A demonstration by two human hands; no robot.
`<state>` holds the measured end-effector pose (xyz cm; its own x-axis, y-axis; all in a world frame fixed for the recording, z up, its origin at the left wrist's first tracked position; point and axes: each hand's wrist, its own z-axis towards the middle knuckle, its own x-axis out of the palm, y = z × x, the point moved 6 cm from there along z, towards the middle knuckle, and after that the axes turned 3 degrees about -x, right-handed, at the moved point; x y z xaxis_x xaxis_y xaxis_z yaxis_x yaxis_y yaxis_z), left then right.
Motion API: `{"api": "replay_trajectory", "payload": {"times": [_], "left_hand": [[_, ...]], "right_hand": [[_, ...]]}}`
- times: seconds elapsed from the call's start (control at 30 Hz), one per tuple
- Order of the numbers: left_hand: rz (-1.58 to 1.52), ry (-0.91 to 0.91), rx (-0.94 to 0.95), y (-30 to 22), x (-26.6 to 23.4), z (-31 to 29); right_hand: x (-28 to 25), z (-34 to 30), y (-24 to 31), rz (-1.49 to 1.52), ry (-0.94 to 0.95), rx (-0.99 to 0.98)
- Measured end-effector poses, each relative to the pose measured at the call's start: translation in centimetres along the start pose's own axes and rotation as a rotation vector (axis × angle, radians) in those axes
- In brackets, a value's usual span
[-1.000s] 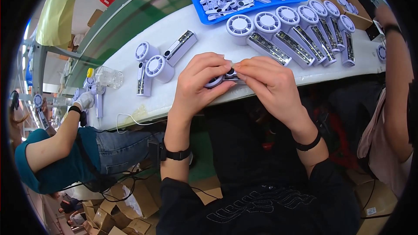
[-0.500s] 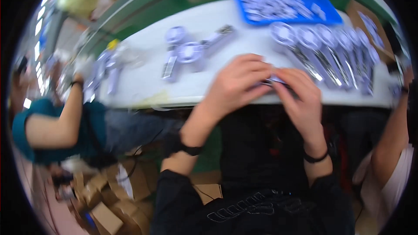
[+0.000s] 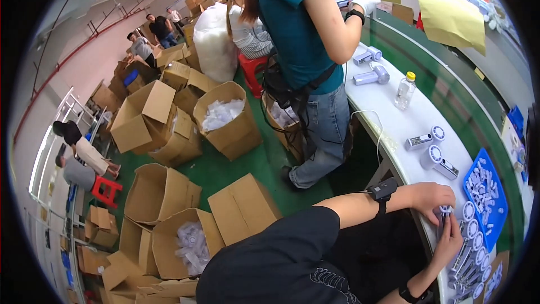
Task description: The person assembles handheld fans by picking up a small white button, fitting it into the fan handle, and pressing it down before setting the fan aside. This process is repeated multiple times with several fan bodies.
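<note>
At the white table's near edge, my left hand point(image 3: 432, 198) is closed around a pale purple handheld fan point(image 3: 445, 210). The fingers of my right hand point(image 3: 448, 240) press against the same fan from the near side. Its round head shows between my fingers, while much of its body is covered. Close by my right hand lies a row of similar fans point(image 3: 471, 228) with opened handles. Beyond my hands, a blue tray point(image 3: 495, 235) holds many small pale purple parts. Two more fans point(image 3: 434, 156) rest on the table past my left hand.
A clear bottle point(image 3: 405, 91) with a yellow cap stands farther along the table point(image 3: 388, 101), near a white cable point(image 3: 376, 114). A co-worker in a teal shirt point(image 3: 298, 19) stands there. Open cardboard boxes point(image 3: 228, 138), some holding plastic bags, crowd the green floor at left.
My view has swung left, bringing boxes and the co-worker into the middle and putting my hands at the right. Both hands stay together, and a round fan head now shows between them.
</note>
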<state>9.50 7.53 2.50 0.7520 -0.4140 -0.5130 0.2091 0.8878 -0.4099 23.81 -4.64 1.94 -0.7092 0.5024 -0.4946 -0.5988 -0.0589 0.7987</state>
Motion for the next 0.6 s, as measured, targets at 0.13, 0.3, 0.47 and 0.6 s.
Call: {"api": "replay_trajectory", "payload": {"times": [0.13, 0.3, 0.47, 0.6], "left_hand": [[0.033, 0.006, -0.010, -0.1, -0.5, -0.2], [0.017, 0.020, 0.036, -1.7, 0.1, 0.7], [-0.038, 0.048, -0.003, -0.3, 0.0, -0.3], [0.008, 0.107, -0.044, 0.7, -0.7, 0.2]], "right_hand": [[0.9, -1.1, 0.4, -0.084, -0.136, -0.239], [-0.9, -1.6, 0.7, -0.234, -0.104, -0.362], [-0.2, -0.9, 4.7, -0.210, -0.052, -0.266], [-0.4, -0.5, 4.2, -0.313, 0.001, -0.298]]}}
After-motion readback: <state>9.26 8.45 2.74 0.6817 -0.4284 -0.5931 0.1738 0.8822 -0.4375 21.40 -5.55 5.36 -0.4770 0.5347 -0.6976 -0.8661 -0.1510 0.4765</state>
